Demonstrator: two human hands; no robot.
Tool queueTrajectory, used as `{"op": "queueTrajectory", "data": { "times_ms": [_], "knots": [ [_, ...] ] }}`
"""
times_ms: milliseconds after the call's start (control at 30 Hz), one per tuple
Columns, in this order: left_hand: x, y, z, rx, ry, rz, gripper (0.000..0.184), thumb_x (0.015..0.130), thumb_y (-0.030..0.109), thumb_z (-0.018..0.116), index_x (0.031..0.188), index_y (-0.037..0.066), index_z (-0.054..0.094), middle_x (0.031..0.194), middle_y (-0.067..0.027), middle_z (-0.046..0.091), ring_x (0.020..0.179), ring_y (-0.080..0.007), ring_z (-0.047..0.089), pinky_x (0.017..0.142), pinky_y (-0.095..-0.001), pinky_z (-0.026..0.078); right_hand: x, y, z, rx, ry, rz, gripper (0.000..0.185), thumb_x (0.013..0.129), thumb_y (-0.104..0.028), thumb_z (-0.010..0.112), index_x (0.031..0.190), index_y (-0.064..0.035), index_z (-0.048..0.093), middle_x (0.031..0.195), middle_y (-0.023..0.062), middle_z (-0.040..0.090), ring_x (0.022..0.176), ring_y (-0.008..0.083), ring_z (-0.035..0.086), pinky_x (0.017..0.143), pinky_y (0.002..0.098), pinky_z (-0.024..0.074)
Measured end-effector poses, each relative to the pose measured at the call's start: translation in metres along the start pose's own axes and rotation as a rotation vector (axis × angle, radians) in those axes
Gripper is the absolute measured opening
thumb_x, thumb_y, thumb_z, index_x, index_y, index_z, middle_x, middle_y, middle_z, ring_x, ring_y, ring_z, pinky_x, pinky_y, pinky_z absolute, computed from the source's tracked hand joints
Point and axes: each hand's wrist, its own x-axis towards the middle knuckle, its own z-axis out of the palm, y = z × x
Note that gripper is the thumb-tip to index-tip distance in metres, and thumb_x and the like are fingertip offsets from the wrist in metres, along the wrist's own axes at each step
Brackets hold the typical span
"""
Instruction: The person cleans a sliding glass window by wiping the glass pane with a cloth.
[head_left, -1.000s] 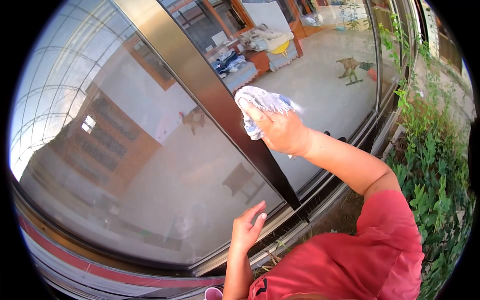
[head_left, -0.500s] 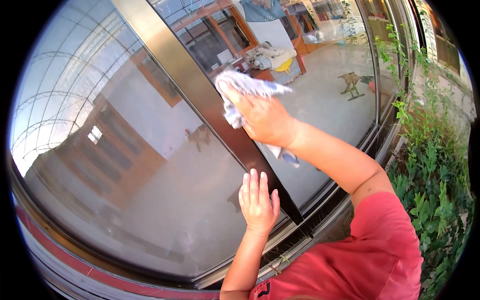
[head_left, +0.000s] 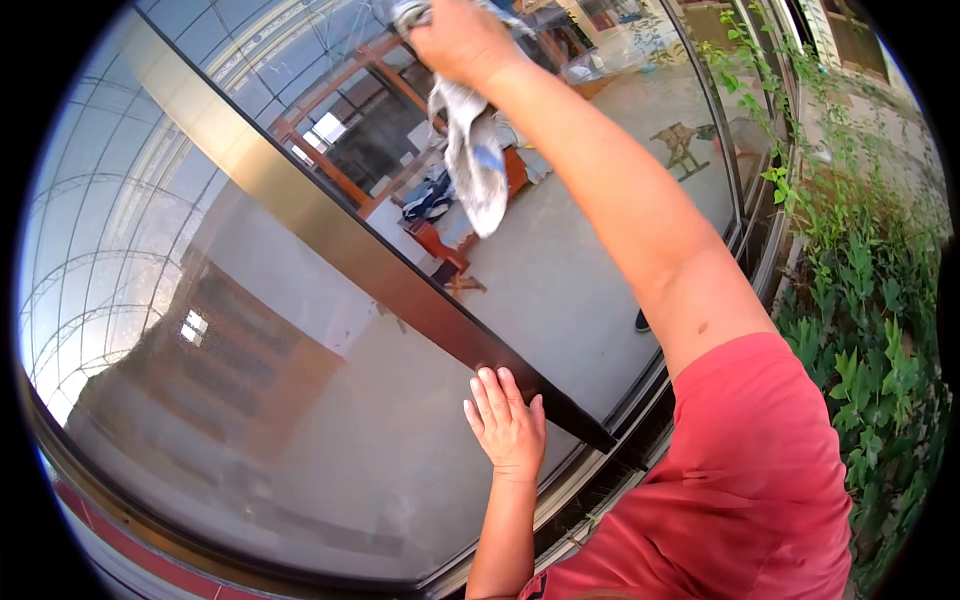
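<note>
My right hand [head_left: 462, 42] is raised high at the top of the view, fingers closed round a white and blue cloth [head_left: 478, 165]. One end of the cloth dangles below the hand, in front of the right glass pane [head_left: 590, 290]. My left hand [head_left: 508, 425] lies flat with its fingers stretched out. Its fingertips reach the lower part of the brown metal window frame bar [head_left: 330, 245], and its palm is over the left glass pane [head_left: 330, 480].
Green plants [head_left: 860, 330] grow along the right, with climbing stems [head_left: 780, 120] near the frame's right side. A dark bottom track [head_left: 640, 440] runs under the panes. Through or in the glass show a wooden stool [head_left: 680, 145] and reddish furniture [head_left: 440, 245].
My right hand has moved up and slightly left with the cloth, whose end now hangs down. My left hand has stayed at the bar, slightly lower in view. The view has shifted somewhat.
</note>
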Motion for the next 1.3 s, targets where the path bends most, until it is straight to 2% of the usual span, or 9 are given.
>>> {"op": "queueTrajectory", "data": {
  "times_ms": [100, 267, 367, 433, 533, 633, 800, 1033, 1300],
  "knots": [
    [0.000, -0.003, -0.001, -0.042, -0.014, 0.022, 0.089, 0.079, 0.028, 0.075, 0.150, 0.001, 0.029, 0.156, -0.0232, 0.025, 0.142, -0.0420, 0.028, 0.113, -0.0516, 0.026, 0.001, 0.071, -0.048, -0.141, 0.109, 0.337, 0.057, 0.088, -0.025, 0.048, 0.138, 0.0019, 0.041, 0.124, 0.0331, 0.056, 0.117, 0.0446, 0.055, 0.100, 0.0469, 0.0434],
    [0.003, -0.001, 0.005, -0.089, -0.012, 0.051, 0.091, 0.078, 0.024, 0.076, 0.150, -0.001, 0.026, 0.156, -0.0259, 0.021, 0.141, -0.0469, 0.026, 0.112, -0.0519, 0.029, -0.065, 0.220, -0.052, -0.115, 0.367, 0.365, 0.062, 0.087, -0.029, 0.051, 0.141, 0.0002, 0.040, 0.141, 0.0254, 0.045, 0.133, 0.0379, 0.041, 0.110, 0.0414, 0.0341],
    [0.004, 0.002, 0.005, -0.096, 0.011, 0.040, 0.092, 0.078, 0.020, 0.076, 0.150, -0.002, 0.023, 0.156, -0.0276, 0.015, 0.141, -0.0496, 0.023, 0.113, -0.0526, 0.028, -0.117, 0.180, -0.025, -0.085, 0.353, 0.122, 0.061, 0.087, -0.024, 0.053, 0.138, 0.0059, 0.041, 0.138, 0.0271, 0.047, 0.131, 0.0399, 0.043, 0.111, 0.0425, 0.0332],
    [0.005, 0.005, 0.003, -0.095, 0.003, 0.040, 0.092, 0.078, 0.020, 0.075, 0.150, -0.003, 0.023, 0.156, -0.0279, 0.015, 0.141, -0.0495, 0.023, 0.113, -0.0527, 0.028, -0.157, 0.116, -0.016, -0.069, 0.217, -0.327, 0.063, 0.081, -0.020, 0.059, 0.136, 0.0044, 0.043, 0.130, 0.0234, 0.052, 0.125, 0.0378, 0.048, 0.110, 0.0431, 0.0342],
    [0.006, 0.007, 0.001, -0.082, 0.008, 0.032, 0.090, 0.079, 0.019, 0.074, 0.150, -0.004, 0.023, 0.156, -0.0287, 0.015, 0.142, -0.0490, 0.023, 0.114, -0.0527, 0.027, -0.206, 0.047, -0.011, -0.072, -0.166, -0.555, 0.076, 0.075, -0.020, 0.064, 0.146, -0.0054, 0.038, 0.140, 0.0180, 0.050, 0.126, 0.0352, 0.050, 0.108, 0.0409, 0.0386],
    [0.006, 0.006, -0.001, -0.054, -0.012, 0.016, 0.089, 0.080, 0.019, 0.073, 0.150, -0.004, 0.023, 0.156, -0.0285, 0.016, 0.142, -0.0484, 0.023, 0.114, -0.0525, 0.027, -0.179, 0.058, -0.016, -0.036, -0.392, -0.229, 0.078, 0.075, -0.022, 0.063, 0.149, -0.0123, 0.037, 0.138, 0.0168, 0.054, 0.121, 0.0326, 0.056, 0.101, 0.0393, 0.0450],
    [0.006, 0.006, -0.004, -0.077, -0.038, 0.021, 0.087, 0.081, 0.018, 0.072, 0.150, -0.003, 0.023, 0.156, -0.0280, 0.016, 0.142, -0.0484, 0.023, 0.113, -0.0524, 0.028, -0.081, 0.167, -0.028, -0.180, 0.334, 0.035, 0.060, 0.088, -0.030, 0.053, 0.140, -0.0021, 0.044, 0.135, 0.0229, 0.053, 0.124, 0.0364, 0.051, 0.106, 0.0422, 0.0390],
    [0.007, 0.006, -0.002, -0.111, -0.023, 0.016, 0.089, 0.080, 0.018, 0.073, 0.150, -0.003, 0.022, 0.156, -0.0281, 0.016, 0.141, -0.0497, 0.022, 0.113, -0.0528, 0.028, -0.189, 0.136, -0.041, -0.117, 0.021, -0.248, 0.065, 0.083, -0.010, 0.056, 0.145, -0.0017, 0.037, 0.142, 0.0226, 0.046, 0.133, 0.0380, 0.042, 0.114, 0.0416, 0.0305],
    [0.008, 0.012, 0.006, -0.142, 0.029, 0.006, 0.089, 0.079, 0.018, 0.074, 0.148, -0.008, 0.024, 0.154, -0.0315, 0.016, 0.140, -0.0544, 0.021, 0.114, -0.0548, 0.027, -0.085, 0.177, -0.042, -0.156, 0.157, -0.189, 0.064, 0.087, -0.021, 0.052, 0.145, 0.0005, 0.035, 0.142, 0.0246, 0.045, 0.131, 0.0390, 0.044, 0.110, 0.0434, 0.0355]
  ]
}}
